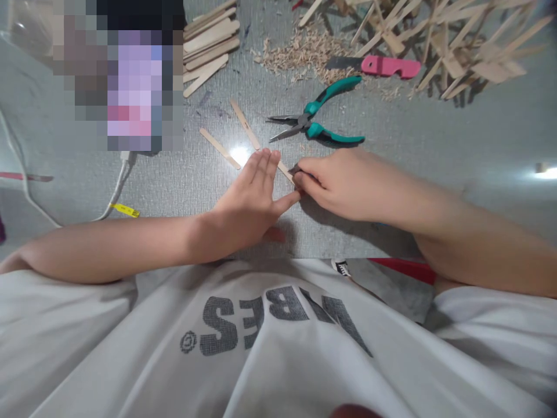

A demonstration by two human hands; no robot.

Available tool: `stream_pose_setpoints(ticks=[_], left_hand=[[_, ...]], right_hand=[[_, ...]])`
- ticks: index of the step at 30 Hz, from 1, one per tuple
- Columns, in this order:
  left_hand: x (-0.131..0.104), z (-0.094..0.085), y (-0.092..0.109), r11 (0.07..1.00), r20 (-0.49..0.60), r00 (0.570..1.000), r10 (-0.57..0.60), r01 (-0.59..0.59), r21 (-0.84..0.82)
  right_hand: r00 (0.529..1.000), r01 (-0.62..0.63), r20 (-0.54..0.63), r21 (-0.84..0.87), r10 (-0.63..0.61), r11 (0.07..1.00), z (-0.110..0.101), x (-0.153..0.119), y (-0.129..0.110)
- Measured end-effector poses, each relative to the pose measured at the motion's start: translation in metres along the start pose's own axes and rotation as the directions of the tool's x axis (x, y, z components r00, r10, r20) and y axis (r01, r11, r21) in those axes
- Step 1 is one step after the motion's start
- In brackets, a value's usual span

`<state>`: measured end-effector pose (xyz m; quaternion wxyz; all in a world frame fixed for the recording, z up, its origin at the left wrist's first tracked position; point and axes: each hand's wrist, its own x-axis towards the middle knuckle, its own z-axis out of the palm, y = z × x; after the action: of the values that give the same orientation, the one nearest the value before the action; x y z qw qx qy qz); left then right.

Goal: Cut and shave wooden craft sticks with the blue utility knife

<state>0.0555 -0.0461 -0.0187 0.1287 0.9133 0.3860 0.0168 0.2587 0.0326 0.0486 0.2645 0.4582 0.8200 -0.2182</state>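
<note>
My left hand lies on the table with fingers stretched and thumb apart, holding down a wooden craft stick. Part of that stick is hidden beneath the hands. Pinched in my right hand is a small dark blade tip that meets the stick; its handle is hidden by the fingers. A notched craft stick lies just beyond my left fingertips, and a shorter craft stick is left of it. Teal-handled long-nose pliers rest with jaws apart beyond my right hand.
Wood shavings lie at the back beside a pink-handled folding saw. Craft sticks are stacked back left; a tangled stick pile fills the back right. A white cable with a yellow tag crosses the left side.
</note>
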Motion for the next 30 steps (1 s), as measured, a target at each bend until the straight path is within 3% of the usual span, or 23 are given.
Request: stream_pose_setpoints(ticks=[8,16,24,30], left_hand=[[0.001,0.001,0.000,1.000,-0.005,1.000,-0.014,0.013,-0.021],[0.006,-0.006,0.002,0.998,0.052,0.998,-0.038,0.040,-0.037],[0.005,-0.007,0.001,1.000,-0.010,1.000,-0.011,0.011,-0.023],[0.008,-0.021,0.005,1.000,0.059,0.998,-0.024,0.025,-0.018]], right_hand=[[0.998,-0.010,0.067,-0.024,0.012,1.000,-0.009,-0.002,-0.009],[0.991,0.036,0.136,-0.181,-0.011,0.983,-0.013,0.001,-0.018],[0.939,0.173,0.337,-0.301,-0.065,0.938,-0.031,0.016,-0.025],[0.903,0.245,0.418,-0.321,-0.095,0.915,-0.036,0.023,-0.028]])
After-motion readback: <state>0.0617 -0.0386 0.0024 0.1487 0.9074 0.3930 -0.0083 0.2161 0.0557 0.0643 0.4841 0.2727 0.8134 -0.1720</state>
